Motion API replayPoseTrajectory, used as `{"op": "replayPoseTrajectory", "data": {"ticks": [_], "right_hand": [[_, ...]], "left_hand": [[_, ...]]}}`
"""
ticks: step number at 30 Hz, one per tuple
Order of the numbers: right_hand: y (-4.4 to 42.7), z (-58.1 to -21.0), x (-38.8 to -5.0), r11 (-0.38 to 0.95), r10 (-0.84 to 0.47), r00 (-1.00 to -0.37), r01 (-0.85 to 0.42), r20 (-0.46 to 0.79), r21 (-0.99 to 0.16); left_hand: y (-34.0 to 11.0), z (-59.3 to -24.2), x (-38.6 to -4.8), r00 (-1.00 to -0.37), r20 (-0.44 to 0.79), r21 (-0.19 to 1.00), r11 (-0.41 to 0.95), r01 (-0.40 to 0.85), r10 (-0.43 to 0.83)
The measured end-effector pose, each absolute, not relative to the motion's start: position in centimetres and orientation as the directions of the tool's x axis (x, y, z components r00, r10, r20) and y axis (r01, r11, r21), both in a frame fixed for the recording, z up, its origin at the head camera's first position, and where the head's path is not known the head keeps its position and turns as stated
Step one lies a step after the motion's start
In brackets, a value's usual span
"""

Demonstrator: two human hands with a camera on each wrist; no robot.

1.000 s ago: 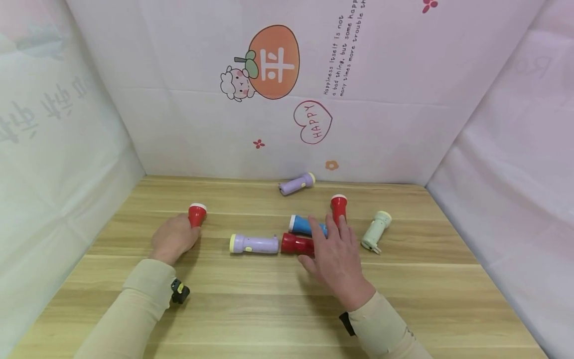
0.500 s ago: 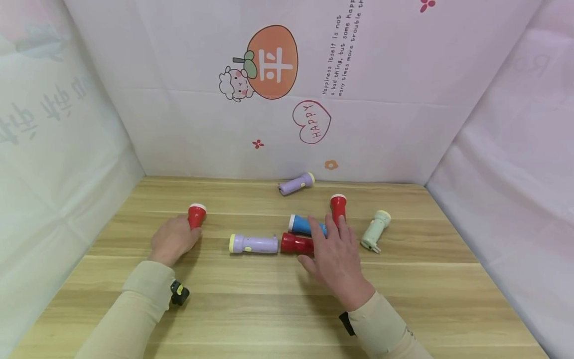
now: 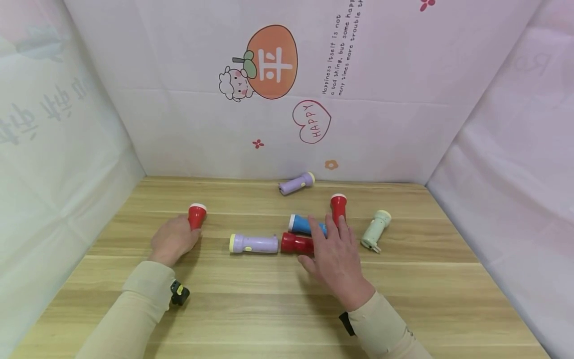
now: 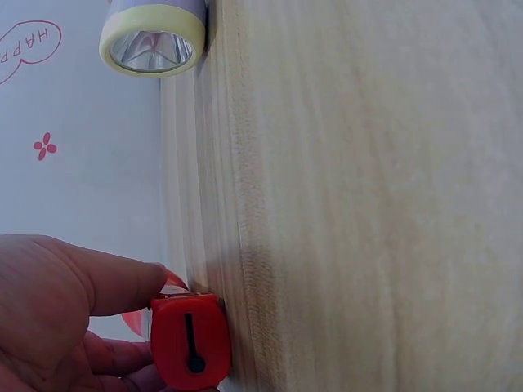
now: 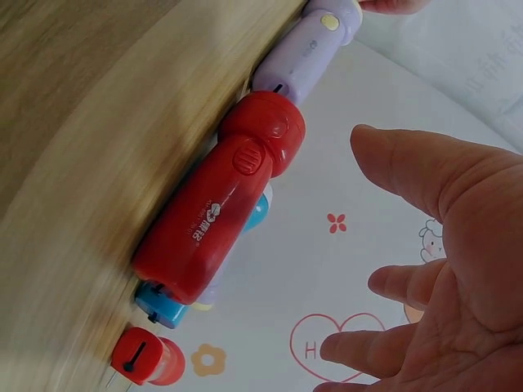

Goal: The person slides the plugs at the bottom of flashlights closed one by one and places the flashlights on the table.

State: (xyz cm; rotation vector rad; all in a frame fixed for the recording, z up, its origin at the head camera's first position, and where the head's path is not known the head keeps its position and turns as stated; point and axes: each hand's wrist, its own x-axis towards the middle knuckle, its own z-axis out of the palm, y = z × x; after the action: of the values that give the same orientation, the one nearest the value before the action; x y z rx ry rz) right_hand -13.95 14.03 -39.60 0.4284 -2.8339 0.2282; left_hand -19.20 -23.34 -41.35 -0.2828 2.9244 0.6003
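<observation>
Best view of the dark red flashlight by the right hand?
Right wrist: the dark red flashlight shows full-length, button and lettering included. Head: mainly its wide end; the right hand hides the rest. Left wrist doesn't clearly show it.

On the light-brown wood-grain table (image 3: 251, 309), the left hand (image 3: 174, 240) holds a small red flashlight with white rim (image 3: 196, 217). The right hand (image 3: 337, 262), with its fingers spread, hides part of a dark red flashlight (image 3: 295, 243), a blue white-rimmed flashlight (image 3: 301, 225) and another red white-rimmed flashlight (image 3: 338, 207). A lilac flashlight with yellow rim (image 3: 262, 244) lies just beside the dark red one. A pale green flashlight (image 3: 375, 232) lies to the right of this hand. A second lilac flashlight (image 3: 295, 184) lies near the white printed cloth wall (image 3: 188, 134).
</observation>
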Motion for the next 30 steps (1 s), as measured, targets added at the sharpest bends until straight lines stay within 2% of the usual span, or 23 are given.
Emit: {"op": "replayPoseTrajectory", "data": {"ticks": [25, 30], "right_hand": [[14.42, -39.57, -13.71, 0.944, -0.254, -0.927, -0.300, 0.276, -0.136], [14.35, -39.58, -13.80, 0.942, -0.259, -0.927, -0.305, 0.271, -0.143]], "left_hand": [[-22.98, -41.09, -18.99, -0.968, -0.181, 0.346, 0.910, -0.230, -0.175], [-22.80, -40.90, -18.60, -0.973, -0.125, 0.320, 0.920, -0.224, -0.193]]}}
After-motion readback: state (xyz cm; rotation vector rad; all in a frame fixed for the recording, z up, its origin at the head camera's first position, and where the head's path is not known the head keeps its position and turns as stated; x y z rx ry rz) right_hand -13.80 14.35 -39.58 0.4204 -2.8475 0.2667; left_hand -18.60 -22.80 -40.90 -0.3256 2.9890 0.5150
